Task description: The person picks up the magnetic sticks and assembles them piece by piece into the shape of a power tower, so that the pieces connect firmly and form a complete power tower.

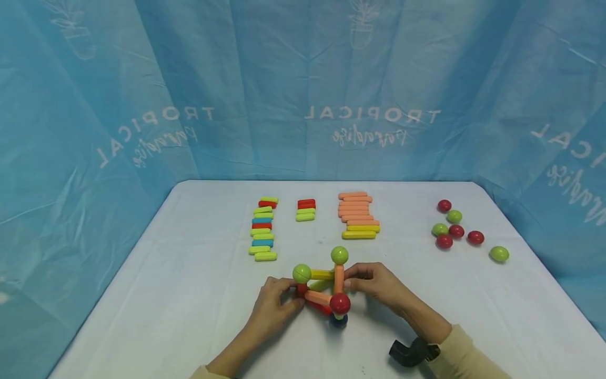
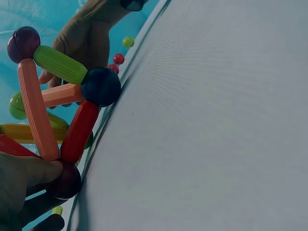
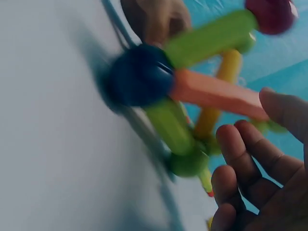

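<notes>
A frame of magnetic building rods and balls stands between both hands at the table's front middle. A red ball and two green balls top it; a dark blue ball sits at a lower corner. My left hand pinches the frame's lower left corner, thumb over a dark red ball where a red rod and an orange rod meet. My right hand is at the frame's right side, fingers loosely bent, the thumb overlapping an orange rod in the right wrist view.
Short green, red and blue rods form a column behind left, with several red and green rods beside it. Orange and yellow rods lie back centre. Loose red and green balls lie at right. A black strap hangs at the right sleeve.
</notes>
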Tool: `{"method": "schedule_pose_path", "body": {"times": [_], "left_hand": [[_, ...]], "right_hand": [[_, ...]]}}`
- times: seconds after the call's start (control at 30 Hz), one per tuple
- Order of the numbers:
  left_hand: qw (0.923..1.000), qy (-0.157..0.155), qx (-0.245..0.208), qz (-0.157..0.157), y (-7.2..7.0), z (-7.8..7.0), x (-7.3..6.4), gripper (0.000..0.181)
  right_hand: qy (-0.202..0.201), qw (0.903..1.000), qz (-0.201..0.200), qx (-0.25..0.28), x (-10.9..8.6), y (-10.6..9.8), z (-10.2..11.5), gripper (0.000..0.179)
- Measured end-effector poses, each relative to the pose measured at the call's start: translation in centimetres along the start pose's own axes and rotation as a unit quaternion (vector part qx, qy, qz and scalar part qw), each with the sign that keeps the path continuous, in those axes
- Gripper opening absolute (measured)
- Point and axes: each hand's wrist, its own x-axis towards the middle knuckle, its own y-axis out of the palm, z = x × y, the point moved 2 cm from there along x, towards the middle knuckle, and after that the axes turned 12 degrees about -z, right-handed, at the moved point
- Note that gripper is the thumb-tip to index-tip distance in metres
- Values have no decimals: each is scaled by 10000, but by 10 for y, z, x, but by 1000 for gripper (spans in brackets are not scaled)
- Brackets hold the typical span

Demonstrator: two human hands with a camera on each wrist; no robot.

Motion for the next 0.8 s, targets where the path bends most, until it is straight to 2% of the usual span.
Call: {"method": "schedule_pose_path", "body": {"times": [0.13,0.23,0.4,0.57,0.67,0.8], "left_hand": [[9999,-154,23,-59,-9,2,-4,30],[9994,-345,58,-77,-17,4,-7,30],[9982,-594,17,102,-25,8,-8,29],[9978,-601,-223,167,-25,11,-8,31],[9976,-562,-354,218,-24,12,-7,31],[9977,-514,-332,289,-24,11,-5,31]], "right_hand": [[-54,9996,-263,-124,16,-7,6,27],[-382,9961,-654,-449,39,-4,12,28],[-1213,9774,-1135,-1308,95,18,25,31],[-1443,9663,-1280,-1707,147,35,35,35],[-1573,9566,-1291,-2085,167,40,36,36],[-1621,9408,-1190,-2730,180,46,35,38]]}}
